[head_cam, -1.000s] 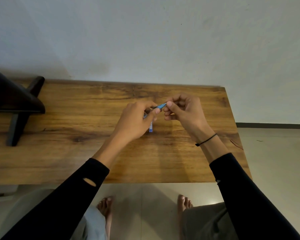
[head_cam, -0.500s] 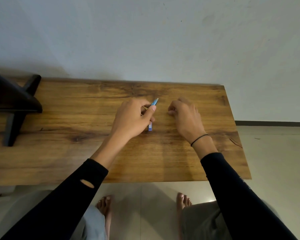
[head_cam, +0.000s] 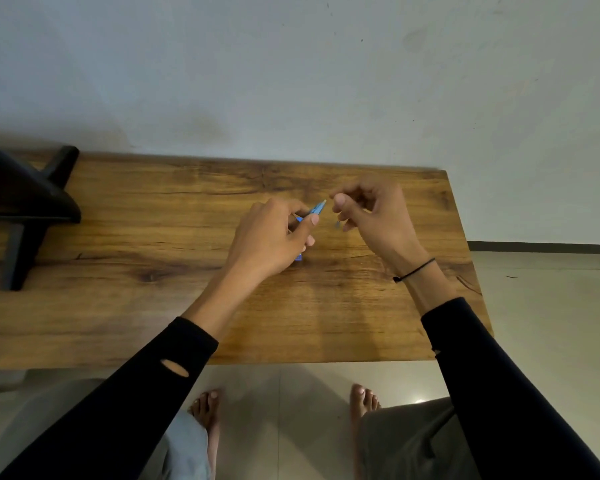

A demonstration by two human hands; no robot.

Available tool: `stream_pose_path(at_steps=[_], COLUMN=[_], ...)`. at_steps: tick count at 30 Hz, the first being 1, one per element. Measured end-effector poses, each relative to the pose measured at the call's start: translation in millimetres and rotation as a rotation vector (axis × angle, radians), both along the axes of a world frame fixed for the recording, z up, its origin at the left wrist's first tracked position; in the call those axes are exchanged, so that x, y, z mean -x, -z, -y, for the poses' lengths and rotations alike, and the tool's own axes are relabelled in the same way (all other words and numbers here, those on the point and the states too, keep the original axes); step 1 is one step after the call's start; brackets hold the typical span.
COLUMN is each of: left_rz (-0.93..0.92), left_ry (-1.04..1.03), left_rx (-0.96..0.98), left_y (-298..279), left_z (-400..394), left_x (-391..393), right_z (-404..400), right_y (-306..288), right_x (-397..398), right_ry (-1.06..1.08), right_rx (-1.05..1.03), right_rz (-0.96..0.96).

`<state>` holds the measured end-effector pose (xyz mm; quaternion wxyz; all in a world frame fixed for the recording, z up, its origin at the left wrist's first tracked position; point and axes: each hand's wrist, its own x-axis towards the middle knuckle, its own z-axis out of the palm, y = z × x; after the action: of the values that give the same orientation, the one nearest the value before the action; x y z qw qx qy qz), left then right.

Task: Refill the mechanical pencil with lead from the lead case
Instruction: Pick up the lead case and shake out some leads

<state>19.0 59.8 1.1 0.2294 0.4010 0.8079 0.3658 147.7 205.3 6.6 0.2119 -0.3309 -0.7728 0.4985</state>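
My left hand (head_cam: pixel 271 237) grips a blue mechanical pencil (head_cam: pixel 316 210), its exposed end pointing up and to the right. A small blue lead case (head_cam: pixel 299 257) lies on the wooden table (head_cam: pixel 153 306), mostly hidden under that hand. My right hand (head_cam: pixel 374 216) hovers just right of the pencil's end with fingers curled and thumb near the forefinger; I see nothing between them. A tiny dark piece (head_cam: pixel 336 224) lies on the table below the right fingers.
A black stand (head_cam: pixel 21 209) with angled legs occupies the table's far left. The wall runs along the table's back edge. The table's right edge (head_cam: pixel 465 244) is close to my right wrist. My bare feet are on the tiled floor below.
My right hand went down to the table, then lifted back toward the pencil's end. The tiny dark piece now lies where that hand touched down. My left hand kept hold of the pencil.
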Motion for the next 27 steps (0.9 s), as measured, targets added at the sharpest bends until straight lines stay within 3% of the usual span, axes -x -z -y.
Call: stream_pose_path(at_steps=[4,10,17,19,24,27], left_rz=[-0.039,-0.074,-0.058,-0.039,-0.022,-0.007], left_ry=[0.024,0.051,0.049,0.041,-0.023,-0.037], left_rx=[-0.001,0.007,0.03,0.039,0.009,-0.011], left_y=[-1,-3,-3,-3,-3,-3], left_z=[0,1,1,2,1,-1], left_x=[-2,-4,-6,-4,0,-1], right_z=[1,0,3,-6,-13,-6], right_y=[4,6,3,1,13,23], right_x=[0,2,3,-1,-15,-14], right_ry=[-0.058,-0.064,0.044,0.085,-0.071,-0.074], right_rx=[0.176,0.219,0.005,-0.143,-0.477,-0.521], right_rz=[-0.073,-0.039,0.052,0.11,0.591,0.667])
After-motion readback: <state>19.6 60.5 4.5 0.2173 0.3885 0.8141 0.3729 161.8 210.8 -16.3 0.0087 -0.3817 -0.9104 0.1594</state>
